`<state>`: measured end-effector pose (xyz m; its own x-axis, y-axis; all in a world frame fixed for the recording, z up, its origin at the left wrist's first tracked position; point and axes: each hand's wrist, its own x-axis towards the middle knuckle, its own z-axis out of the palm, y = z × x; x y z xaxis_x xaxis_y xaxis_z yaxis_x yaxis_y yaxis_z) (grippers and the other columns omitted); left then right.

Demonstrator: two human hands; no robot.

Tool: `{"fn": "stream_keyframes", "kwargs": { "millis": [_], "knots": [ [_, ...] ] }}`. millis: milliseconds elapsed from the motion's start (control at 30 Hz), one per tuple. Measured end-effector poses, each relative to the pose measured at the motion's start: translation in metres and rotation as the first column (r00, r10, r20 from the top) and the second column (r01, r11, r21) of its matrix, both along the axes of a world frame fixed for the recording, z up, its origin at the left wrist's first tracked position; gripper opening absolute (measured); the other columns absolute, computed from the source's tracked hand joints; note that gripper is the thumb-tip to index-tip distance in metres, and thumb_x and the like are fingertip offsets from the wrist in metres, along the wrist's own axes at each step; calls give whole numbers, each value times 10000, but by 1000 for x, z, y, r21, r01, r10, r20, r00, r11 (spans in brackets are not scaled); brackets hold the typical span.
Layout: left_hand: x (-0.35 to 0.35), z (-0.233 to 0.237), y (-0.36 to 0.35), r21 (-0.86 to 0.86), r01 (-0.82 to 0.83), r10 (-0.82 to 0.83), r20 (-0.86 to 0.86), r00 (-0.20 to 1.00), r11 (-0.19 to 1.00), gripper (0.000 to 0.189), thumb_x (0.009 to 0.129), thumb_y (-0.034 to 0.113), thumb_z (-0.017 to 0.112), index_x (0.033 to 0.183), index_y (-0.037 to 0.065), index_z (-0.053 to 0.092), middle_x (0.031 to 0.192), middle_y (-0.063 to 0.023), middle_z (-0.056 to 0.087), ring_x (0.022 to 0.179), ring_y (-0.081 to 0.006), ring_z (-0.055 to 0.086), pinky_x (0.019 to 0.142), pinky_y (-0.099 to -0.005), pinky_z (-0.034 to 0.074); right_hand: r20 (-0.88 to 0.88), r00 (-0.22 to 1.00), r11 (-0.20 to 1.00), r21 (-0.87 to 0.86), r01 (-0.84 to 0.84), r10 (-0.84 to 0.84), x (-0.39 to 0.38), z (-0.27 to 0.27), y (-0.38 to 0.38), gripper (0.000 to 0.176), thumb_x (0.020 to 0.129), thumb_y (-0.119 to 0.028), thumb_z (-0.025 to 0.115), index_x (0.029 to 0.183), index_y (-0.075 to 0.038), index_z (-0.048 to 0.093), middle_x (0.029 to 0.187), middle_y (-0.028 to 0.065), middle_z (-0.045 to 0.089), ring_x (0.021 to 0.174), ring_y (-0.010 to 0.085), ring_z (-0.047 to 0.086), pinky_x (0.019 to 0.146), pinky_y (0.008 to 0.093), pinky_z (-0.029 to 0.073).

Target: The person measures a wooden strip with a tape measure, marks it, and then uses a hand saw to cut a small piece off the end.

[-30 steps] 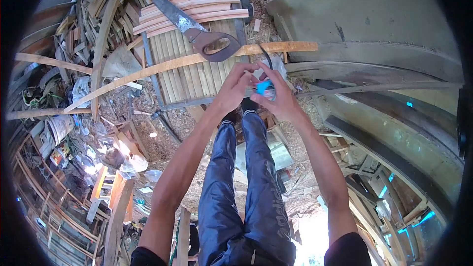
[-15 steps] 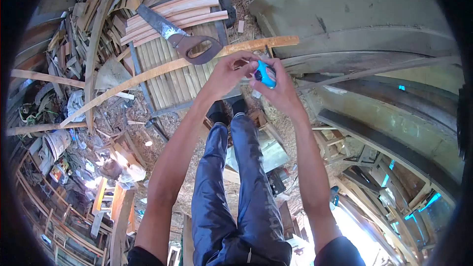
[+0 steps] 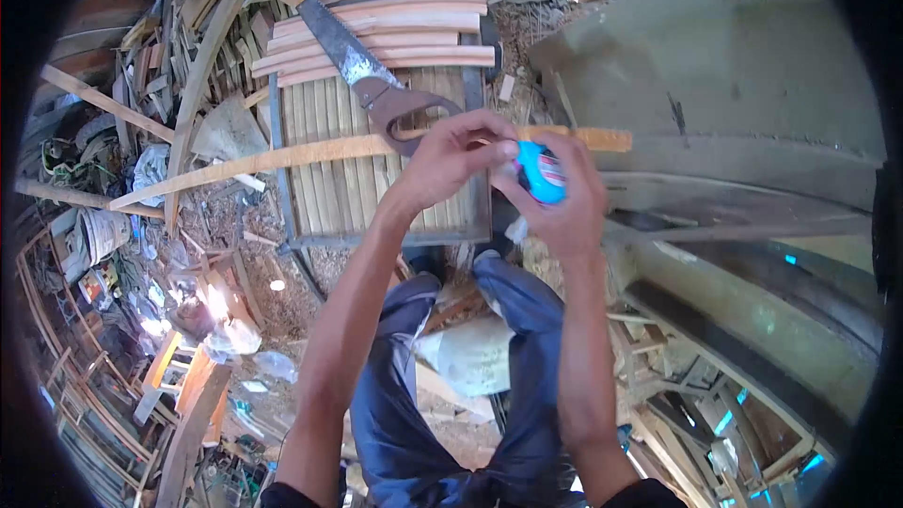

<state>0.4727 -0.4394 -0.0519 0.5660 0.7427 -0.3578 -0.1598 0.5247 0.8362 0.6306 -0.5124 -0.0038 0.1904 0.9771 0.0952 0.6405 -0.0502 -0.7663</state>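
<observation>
A blue tape measure (image 3: 543,174) sits in my right hand (image 3: 576,202), whose fingers and thumb wrap round its case. My left hand (image 3: 453,162) is closed in a pinch at the left side of the tape measure; the fingers hide the small part they grip. Just beneath my hands lies a long curved wooden strip (image 3: 282,157), across a slatted wooden bench (image 3: 324,198). A handsaw (image 3: 362,71) with a brown handle rests on the bench, its handle near my left hand and its blade over several pale wooden strips (image 3: 428,9).
Scrap wood (image 3: 212,0) is heaped at the upper left. On the right, a large greenish curved panel (image 3: 696,66) stands beside long beams (image 3: 743,357). A white bucket (image 3: 102,233) is at the far left. Wood shavings cover the floor (image 3: 282,320).
The view has shifted, and my knees are now bent and wider apart. Both hands have moved slightly right and down in view, with the tape measure still between them.
</observation>
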Motion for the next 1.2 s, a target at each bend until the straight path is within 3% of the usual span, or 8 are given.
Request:
{"fn": "stream_keyframes", "kwargs": {
  "millis": [233,300,467,567,700,767,967,1200],
  "knots": [
    [3,25,97,382,165,-189,26,982,909,197,878,214,683,948,46,607,878,6,583,832,-77,528,747,-244,421,239,969,994,67,-86,68,82,27,67,347,748,-185,746,1071,-79,676,924,115,634,754,263,643,676,348,515],
    [2,22,114,604,353,-127,-384,915,715,249,900,294,654,907,48,615,788,5,577,760,-70,512,683,-244,406,287,955,995,39,-96,81,93,22,78,332,766,-173,721,1082,-81,675,936,126,637,763,279,644,686,353,514],
    [5,2,101,616,384,-68,-472,879,687,333,943,332,581,861,11,616,637,-1,534,641,-75,475,595,-266,391,592,794,985,3,-175,139,91,24,80,365,784,-351,682,1052,-104,700,950,153,666,804,342,650,729,403,503],
    [-9,6,94,706,389,12,-490,872,592,356,898,356,632,837,5,643,642,-42,565,603,-123,492,562,-319,399,496,866,966,-246,75,59,79,34,78,401,773,-440,682,964,-90,728,842,159,686,793,324,665,734,407,504],
    [-38,13,64,678,396,40,-531,846,619,372,874,372,655,876,0,671,683,-55,607,618,-138,520,575,-321,417,395,919,982,-176,68,7,120,14,54,416,771,-457,695,896,-63,736,751,154,688,777,304,676,715,396,503],
    [-49,26,38,541,542,45,-733,678,644,321,884,309,656,905,-11,670,753,-36,629,696,-103,545,616,-281,445,314,943,960,-281,-17,109,146,4,45,420,780,-444,719,880,-36,726,657,36,633,619,158,579,617,328,482],
    [-34,10,-5,606,230,204,-561,802,762,359,835,342,711,923,-6,691,729,-32,654,659,-96,567,591,-269,460,146,972,962,-227,-149,185,154,-4,-18,409,725,-455,708,783,-51,730,823,148,698,809,274,674,733,369,515],
    [-5,17,-38,766,339,283,-550,786,547,325,816,287,718,927,-17,689,803,-128,693,731,-194,651,673,-323,498,404,907,910,-322,261,-117,150,21,-57,314,634,-404,701,730,-108,745,699,122,676,679,232,651,655,353,512]
  ]
}}
